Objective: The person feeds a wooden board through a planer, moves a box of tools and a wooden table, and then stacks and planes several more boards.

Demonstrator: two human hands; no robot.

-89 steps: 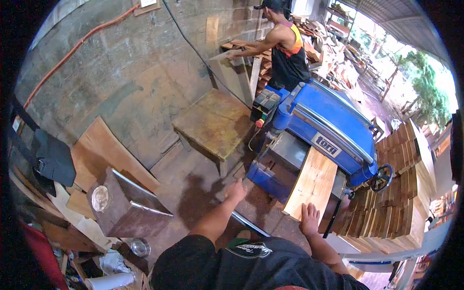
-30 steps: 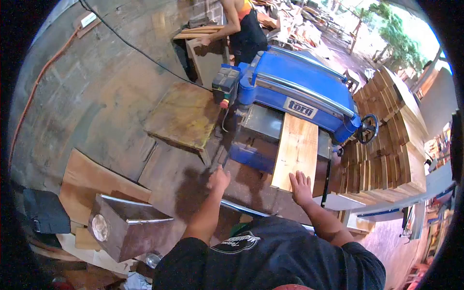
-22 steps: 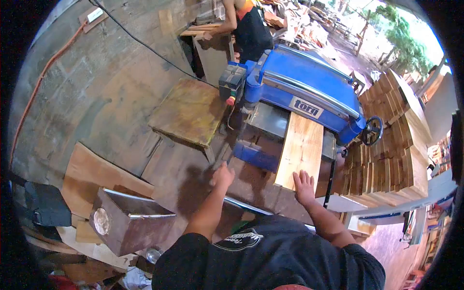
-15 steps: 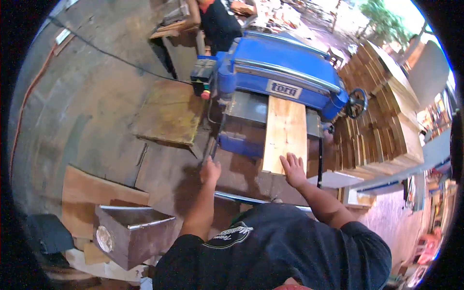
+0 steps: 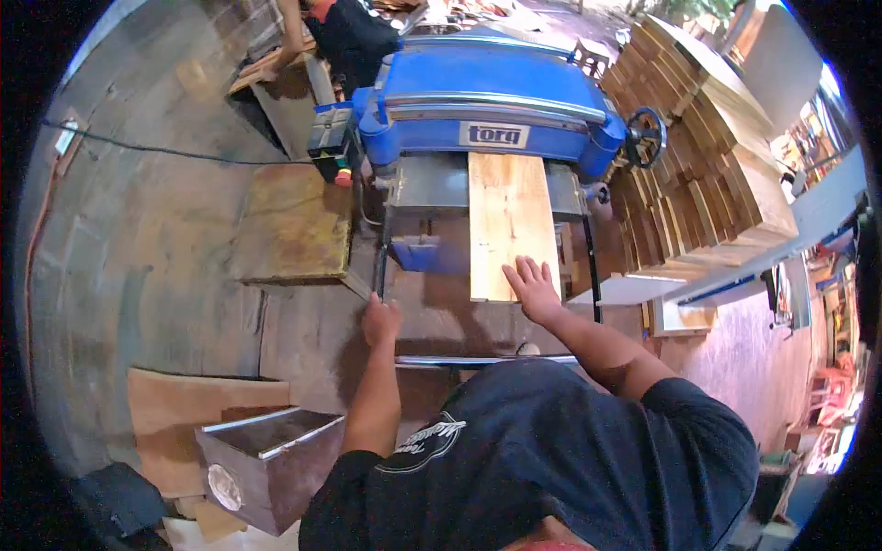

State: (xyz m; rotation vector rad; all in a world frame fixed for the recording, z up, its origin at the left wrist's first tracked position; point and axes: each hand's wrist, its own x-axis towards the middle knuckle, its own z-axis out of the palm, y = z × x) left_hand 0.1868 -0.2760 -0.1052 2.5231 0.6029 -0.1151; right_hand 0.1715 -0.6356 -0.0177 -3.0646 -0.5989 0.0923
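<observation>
A pale wooden board (image 5: 510,216) lies lengthwise on the bed of a blue thickness planer (image 5: 496,83), its far end under the machine's front. My right hand (image 5: 536,289) rests flat on the board's near right corner, with the fingers spread. To the left, my left hand (image 5: 381,321) is closed around the black side rail (image 5: 380,271) of the planer's infeed frame; its fingertips are partly hidden. A shiny front bar (image 5: 487,360) crosses close to my body.
Stacked boards (image 5: 707,184) rise at the right beside the handwheel (image 5: 645,138). At left stand a worn wooden table (image 5: 294,220), a switch box with a red button (image 5: 343,177) and a brown wooden box (image 5: 271,473). Another person (image 5: 349,41) is behind the planer.
My view has shifted, so the planer appears further left and higher. My right hand stays on the board's near end and my left hand stays at the rail.
</observation>
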